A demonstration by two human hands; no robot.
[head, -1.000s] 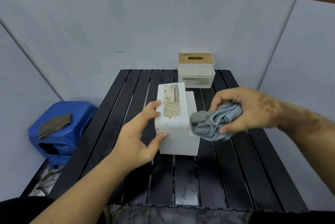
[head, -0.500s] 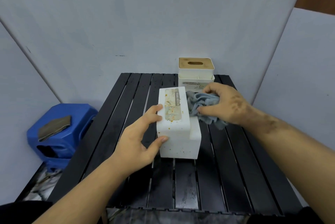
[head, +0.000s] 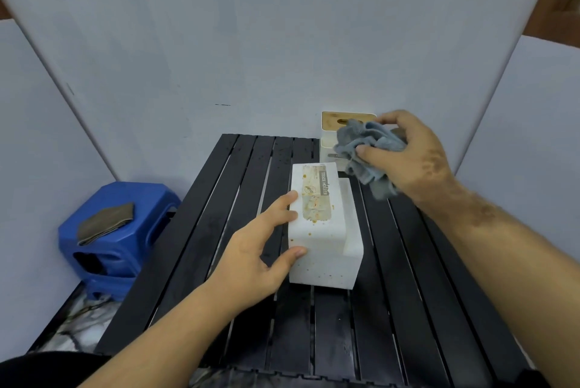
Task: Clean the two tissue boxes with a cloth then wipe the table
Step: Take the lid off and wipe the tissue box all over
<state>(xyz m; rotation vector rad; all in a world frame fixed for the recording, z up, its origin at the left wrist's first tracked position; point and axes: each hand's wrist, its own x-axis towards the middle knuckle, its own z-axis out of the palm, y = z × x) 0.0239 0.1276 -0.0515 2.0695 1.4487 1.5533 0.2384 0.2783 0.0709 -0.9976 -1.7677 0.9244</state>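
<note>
On the slatted table [head: 201, 262], the stained tissue box [head: 323, 230] is steadied by left hand [head: 254, 256] fingers spread against it, while behind it the cloth [head: 367, 155] is bunched in the right hand [head: 411, 155]; box-wiping is judged unfinished, requiring cloth contact.

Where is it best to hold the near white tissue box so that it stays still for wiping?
Probably by its long left wall, coming from the left. The white tissue box lies lengthwise on the slatted table, and the left hand already braces that wall, fingers near the top edge, thumb at the near corner. That leaves the stained top free for the cloth in the right hand.
</note>
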